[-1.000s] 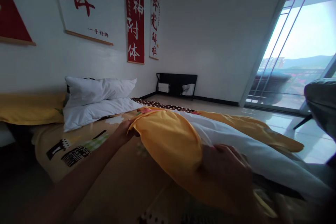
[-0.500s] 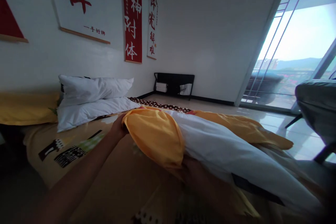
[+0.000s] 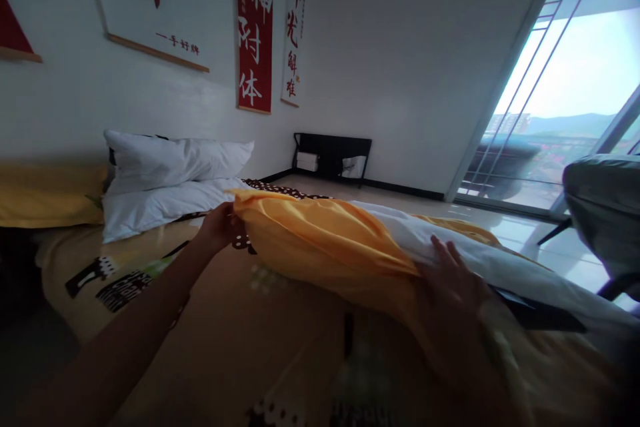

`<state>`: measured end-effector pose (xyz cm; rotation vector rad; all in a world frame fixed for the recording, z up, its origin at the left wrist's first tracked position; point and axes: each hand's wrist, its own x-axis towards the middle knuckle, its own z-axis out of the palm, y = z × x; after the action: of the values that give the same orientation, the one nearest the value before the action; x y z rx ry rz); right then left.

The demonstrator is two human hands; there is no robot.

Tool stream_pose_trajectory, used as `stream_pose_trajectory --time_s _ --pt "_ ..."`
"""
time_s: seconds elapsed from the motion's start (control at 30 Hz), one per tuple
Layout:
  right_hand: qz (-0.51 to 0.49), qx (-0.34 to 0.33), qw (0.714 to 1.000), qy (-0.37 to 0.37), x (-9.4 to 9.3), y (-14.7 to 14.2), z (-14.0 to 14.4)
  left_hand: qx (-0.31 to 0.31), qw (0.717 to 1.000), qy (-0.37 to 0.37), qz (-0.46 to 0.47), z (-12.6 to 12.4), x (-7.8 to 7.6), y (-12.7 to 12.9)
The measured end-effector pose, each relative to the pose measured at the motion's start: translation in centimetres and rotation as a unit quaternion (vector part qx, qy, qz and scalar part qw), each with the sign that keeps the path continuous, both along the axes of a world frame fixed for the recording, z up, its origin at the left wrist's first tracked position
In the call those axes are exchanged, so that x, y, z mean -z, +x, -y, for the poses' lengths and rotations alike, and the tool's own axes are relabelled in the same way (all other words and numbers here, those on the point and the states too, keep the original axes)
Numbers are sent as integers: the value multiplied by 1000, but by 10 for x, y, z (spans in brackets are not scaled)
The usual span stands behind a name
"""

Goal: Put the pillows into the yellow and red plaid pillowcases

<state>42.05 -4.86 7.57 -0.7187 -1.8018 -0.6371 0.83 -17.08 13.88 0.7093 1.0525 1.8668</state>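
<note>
A yellow fabric cover (image 3: 325, 233) stretches between my two hands, over one end of a long white padded piece, whose kind I cannot make out. My left hand (image 3: 220, 223) is closed on the cover's left corner. At the cover's right edge, my right hand (image 3: 450, 293) grips the fabric, and folds run toward it; its fingertips lie over the white padded piece (image 3: 480, 260). Motion blurs this hand, and its thumb is hidden. Below both hands spreads a tan patterned bedsheet (image 3: 210, 340).
White pillows (image 3: 175, 163) are stacked at the head of the bed, beside a yellow pillow (image 3: 50, 197). More yellow fabric (image 3: 465, 230) shows behind the white piece. A black low rack (image 3: 330, 157) stands by the wall, and a grey chair (image 3: 600, 200) at the right.
My right hand has moved to the right, drawing the yellow cover farther along the white piece. My left hand has shifted slightly left and up, still holding its corner.
</note>
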Motion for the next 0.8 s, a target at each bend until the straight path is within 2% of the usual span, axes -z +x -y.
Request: stream_pose_trajectory --time_s 0.07,0.13,0.23,0.3,0.4,0.5,0.63,0.7,0.8 --pt "-5 -7 1000 -7 10 8 -22 -10 1000 15 -22 9 -7 -2" --pt "-33 -13 999 -38 19 13 -36 -15 993 63 -98 21 -16 0" --pt "-102 -13 987 -122 22 14 -35 39 953 138 -268 41 -28 12" --pt "-148 -23 971 -187 17 12 -25 63 921 109 -369 50 -33 24" --pt "-191 -52 935 -295 7 6 -8 27 890 26 -454 51 -29 40" --pt "-207 -61 912 -348 0 2 3 -29 890 -3 -454 37 -19 50" --pt "-217 -59 908 -354 -2 -2 9 -105 921 11 -375 18 -17 62" --pt "-218 -62 904 -363 -3 -2 10 -105 937 52 -328 12 -22 68" --pt "-236 -70 892 -380 -6 -2 11 -69 962 94 -249 10 -30 74"
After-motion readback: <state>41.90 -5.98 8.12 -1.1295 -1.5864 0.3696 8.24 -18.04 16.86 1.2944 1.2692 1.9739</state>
